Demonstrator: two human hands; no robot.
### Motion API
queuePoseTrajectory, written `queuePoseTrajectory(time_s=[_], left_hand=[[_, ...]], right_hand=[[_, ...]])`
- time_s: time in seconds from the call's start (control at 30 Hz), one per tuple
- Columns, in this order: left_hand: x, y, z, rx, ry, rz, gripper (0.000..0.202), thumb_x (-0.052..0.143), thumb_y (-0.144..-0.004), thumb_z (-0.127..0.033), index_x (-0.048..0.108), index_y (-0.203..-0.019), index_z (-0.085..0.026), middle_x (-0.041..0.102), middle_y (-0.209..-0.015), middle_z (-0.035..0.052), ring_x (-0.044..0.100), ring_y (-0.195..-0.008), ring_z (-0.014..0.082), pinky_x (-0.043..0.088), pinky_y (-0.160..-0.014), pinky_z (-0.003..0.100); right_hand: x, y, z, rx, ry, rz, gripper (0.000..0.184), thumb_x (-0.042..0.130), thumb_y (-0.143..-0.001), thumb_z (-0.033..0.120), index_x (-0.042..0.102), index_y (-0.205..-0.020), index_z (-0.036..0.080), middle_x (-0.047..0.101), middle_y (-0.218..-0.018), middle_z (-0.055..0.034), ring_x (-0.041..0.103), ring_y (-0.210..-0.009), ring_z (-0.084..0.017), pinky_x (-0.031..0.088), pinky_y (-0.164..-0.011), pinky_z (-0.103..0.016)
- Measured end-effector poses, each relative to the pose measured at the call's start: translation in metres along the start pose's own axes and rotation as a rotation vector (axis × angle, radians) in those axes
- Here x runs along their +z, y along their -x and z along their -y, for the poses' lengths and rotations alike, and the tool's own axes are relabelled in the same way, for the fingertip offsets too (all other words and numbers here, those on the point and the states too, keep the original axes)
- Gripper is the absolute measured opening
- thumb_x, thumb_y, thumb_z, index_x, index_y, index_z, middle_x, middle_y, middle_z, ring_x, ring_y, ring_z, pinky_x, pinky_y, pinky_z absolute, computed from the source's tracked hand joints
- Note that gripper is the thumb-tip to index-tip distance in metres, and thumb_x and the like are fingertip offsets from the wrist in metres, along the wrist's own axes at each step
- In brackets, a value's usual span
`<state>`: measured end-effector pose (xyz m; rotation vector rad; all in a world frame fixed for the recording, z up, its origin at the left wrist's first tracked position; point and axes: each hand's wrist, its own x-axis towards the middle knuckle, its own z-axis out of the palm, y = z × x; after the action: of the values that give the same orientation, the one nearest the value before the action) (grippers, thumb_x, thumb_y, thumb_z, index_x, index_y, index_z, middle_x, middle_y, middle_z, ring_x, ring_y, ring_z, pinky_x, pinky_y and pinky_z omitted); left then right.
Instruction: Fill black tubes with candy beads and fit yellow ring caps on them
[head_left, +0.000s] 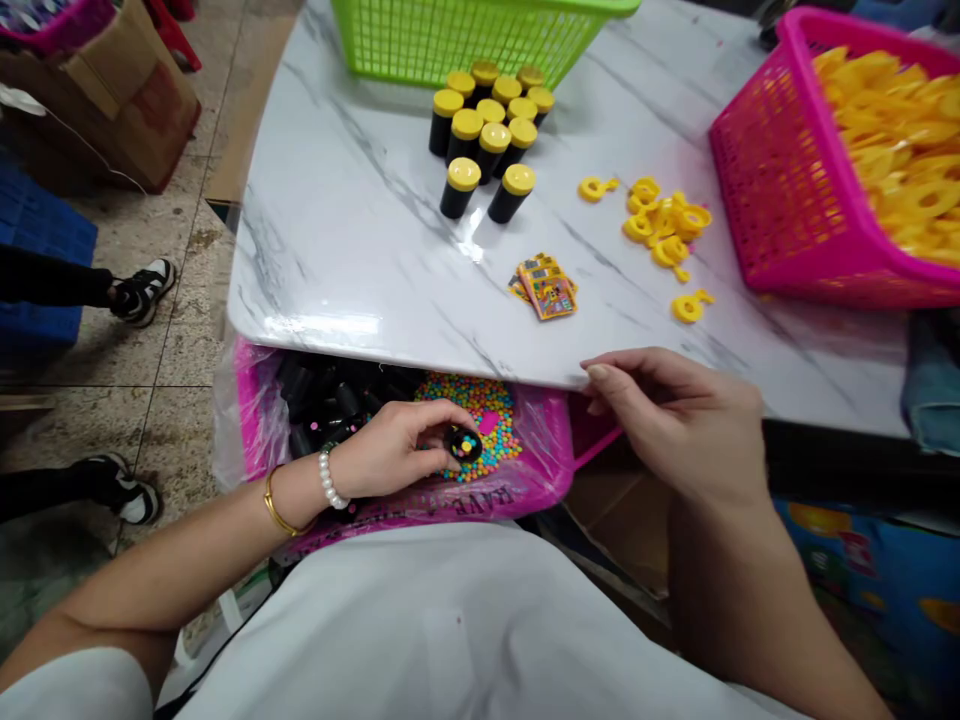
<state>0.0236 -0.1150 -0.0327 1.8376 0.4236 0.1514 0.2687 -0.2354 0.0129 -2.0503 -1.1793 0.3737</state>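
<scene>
My left hand (405, 448) is closed around a small black bottle (466, 447), its open mouth facing up with coloured candy balls showing inside. It is over a pink tub (551, 440) lined with clear plastic. Loose candy balls (495, 455) fill the tub's right part, with a pink scoop-like piece (489, 423) among them. Black bottles (307, 385) lie in its left part. My right hand (682, 420) is at the table's front edge, thumb and forefinger pinched together. Whether anything is between them I cannot make out.
On the marble-patterned table (360, 270) stand several black bottles with yellow caps (493, 140), before a green basket (457, 45). Small printed cards (551, 288) and yellow ring-shaped pieces (664, 225) lie nearby. A pink basket (787, 190) holds more yellow pieces. Another person's shoes (142, 290) show at left.
</scene>
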Motion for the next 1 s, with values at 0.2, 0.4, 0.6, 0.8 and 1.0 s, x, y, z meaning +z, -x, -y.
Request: queuePoseTrajectory(time_s=[0.2,0.4,0.6,0.8,1.0], left_hand=[[-0.001,0.013,-0.017,0.189,0.055,-0.203,0.035,0.063,-0.082,-0.008,0.063,-0.115,-0.02,0.073,-0.111,0.0055,0.07,-0.1,0.0173,0.057,-0.09,0.029],[-0.022,0.015,-0.015,0.373,-0.488,-0.859,0.032,0.068,-0.086,-0.016,0.061,-0.117,-0.024,0.07,-0.104,0.0071,0.065,-0.102,0.0243,0.052,-0.094,0.043],[-0.043,0.0,0.005,0.265,-0.726,-0.89,0.026,0.063,-0.092,-0.029,0.061,-0.117,-0.021,0.071,-0.104,0.0097,0.061,-0.105,0.0314,0.045,-0.094,0.051],[-0.036,-0.004,-0.008,0.126,-0.662,-0.884,0.042,0.074,-0.085,-0.033,0.06,-0.122,-0.02,0.07,-0.108,0.0097,0.059,-0.107,0.0299,0.043,-0.095,0.049],[-0.041,-0.008,-0.02,0.076,-0.678,-0.81,0.039,0.076,-0.082,-0.034,0.062,-0.116,-0.019,0.07,-0.107,0.0085,0.059,-0.107,0.0287,0.04,-0.097,0.048]], right_hand=[[-0.001,0.007,-0.008,-0.042,0.067,0.028,0.023,0.067,-0.086,0.041,0.074,-0.085,0.02,0.07,-0.065,-0.0017,0.063,-0.053,-0.016,0.05,-0.053,-0.027],[-0.027,-0.02,-0.027,-0.046,0.22,-0.084,0.031,0.057,-0.09,0.046,0.072,-0.084,0.02,0.068,-0.064,-0.0017,0.062,-0.055,-0.018,0.049,-0.056,-0.029],[-0.068,-0.089,-0.069,0.121,0.497,-0.293,0.035,0.061,-0.077,0.045,0.076,-0.09,0.017,0.073,-0.088,-0.0118,0.066,-0.076,-0.024,0.05,-0.075,-0.037],[-0.069,-0.098,-0.095,0.137,0.456,-0.084,0.035,0.067,-0.065,0.055,0.073,-0.072,0.021,0.068,-0.073,-0.0094,0.061,-0.061,-0.024,0.047,-0.059,-0.037],[-0.071,-0.081,-0.105,0.093,0.303,-0.052,0.032,0.07,-0.071,0.057,0.073,-0.09,0.032,0.067,-0.074,-0.0074,0.059,-0.055,-0.026,0.045,-0.049,-0.039]])
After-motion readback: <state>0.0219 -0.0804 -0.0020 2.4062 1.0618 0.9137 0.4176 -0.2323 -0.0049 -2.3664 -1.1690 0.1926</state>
